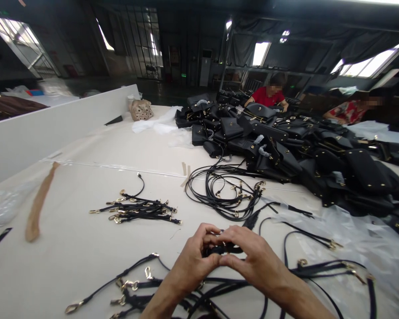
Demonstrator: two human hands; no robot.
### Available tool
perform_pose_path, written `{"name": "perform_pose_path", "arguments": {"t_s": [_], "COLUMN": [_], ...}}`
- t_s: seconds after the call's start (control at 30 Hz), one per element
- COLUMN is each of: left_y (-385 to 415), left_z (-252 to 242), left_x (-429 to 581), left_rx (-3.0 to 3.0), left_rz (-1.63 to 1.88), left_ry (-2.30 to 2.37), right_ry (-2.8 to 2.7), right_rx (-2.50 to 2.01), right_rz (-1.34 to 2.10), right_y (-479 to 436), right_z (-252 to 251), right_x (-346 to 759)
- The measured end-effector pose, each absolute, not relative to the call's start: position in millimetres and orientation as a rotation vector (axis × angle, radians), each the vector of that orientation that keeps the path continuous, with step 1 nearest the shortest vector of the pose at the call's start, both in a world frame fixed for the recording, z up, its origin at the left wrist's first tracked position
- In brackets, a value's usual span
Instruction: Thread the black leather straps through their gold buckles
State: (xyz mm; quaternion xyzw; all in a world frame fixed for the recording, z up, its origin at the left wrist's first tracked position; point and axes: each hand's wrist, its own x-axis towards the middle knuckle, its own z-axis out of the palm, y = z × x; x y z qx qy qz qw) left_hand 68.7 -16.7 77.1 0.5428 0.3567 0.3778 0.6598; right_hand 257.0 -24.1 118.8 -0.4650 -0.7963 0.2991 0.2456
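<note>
I've got a small black piece [218,251] b/w my L hand [196,257] and R hand [249,248], just above the near edge of the worktable [119,155], a bit R of its middle. Both thumbs and the fingertips opposite are pinching it, tips almost meeting; the fingers behind are hidden, so can't tell how they press.

To do this bit well, I'd say: thumbs level, even pressure both sides, no twist in the leather, and no snagging on the loose straps [151,283] w/ gold clips lying under my wrists along the near edge.

Count, approx. where stuff overlaps:
- held piece: 1, mostly covered by my fingers
- short strap pile [142,210], L of my hands: 1 pile, prob. 6+ straps, too tangled for an exact no.
- coil of long straps [216,210], beyond my hands: 1 bundle, strands uncountable
- black bags [266,130], heaped toward the far R corner: dozens, no exact no.
- brown strip [41,201], near the L edge: 1
- small tan strips [189,170], mid-table: 3, I think
- beige holed item [141,110], far L corner: 1
- co-workers past the heap: 2, one in a red top [267,98], one in a patterned top [349,108]
</note>
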Motion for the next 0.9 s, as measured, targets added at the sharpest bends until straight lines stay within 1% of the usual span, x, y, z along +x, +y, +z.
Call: {"name": "perform_pose_path", "arguments": {"t_s": [0.1,0.23,0.4,0.63,0.77,0.9], "left_y": [-13,-13,-19,-23,-22,-19], "left_z": [79,79,78,79,75,61], "left_x": [62,57,65,68,55,31], "left_rx": [1.258,1.402,1.503,1.321,1.305,1.215], "left_rz": [0.808,0.791,0.89,0.877,0.914,0.907], "left_ry": [0.837,0.956,1.044,1.059,1.075,1.094], "right_ry": [-2.27,-2.296,-2.506,-2.482,-2.38,-2.132], "right_rx": [-1.203,-1.223,-1.337,-1.291,-1.331,-1.478], "right_rz": [0.647,0.613,0.509,0.408,0.508,0.848], "right_y": [-24,-23,-23,-20,-15,-14], "right_z": [119,115,115,118,113,109], "right_x": [256,257,256,247,252,263]}}
